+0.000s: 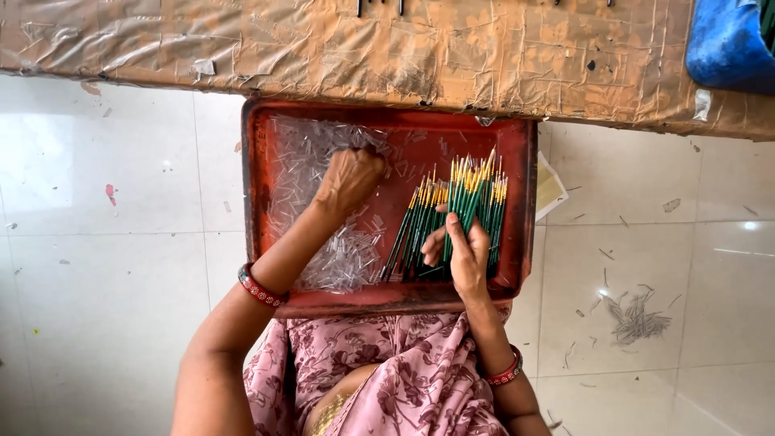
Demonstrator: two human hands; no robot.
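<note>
A red rectangular tray rests on my lap. Its left part holds a heap of small clear plastic tubes. A bundle of thin green sticks with yellow tips lies in its right part. My left hand is curled into a loose fist over the clear tubes, fingers down among them. My right hand grips the lower end of the green sticks. Red bangles sit on both wrists.
A cardboard-covered board wrapped in clear tape runs along the top above the tray. A blue cloth lies at the top right. White tiled floor surrounds me, with scattered thin scraps at the right.
</note>
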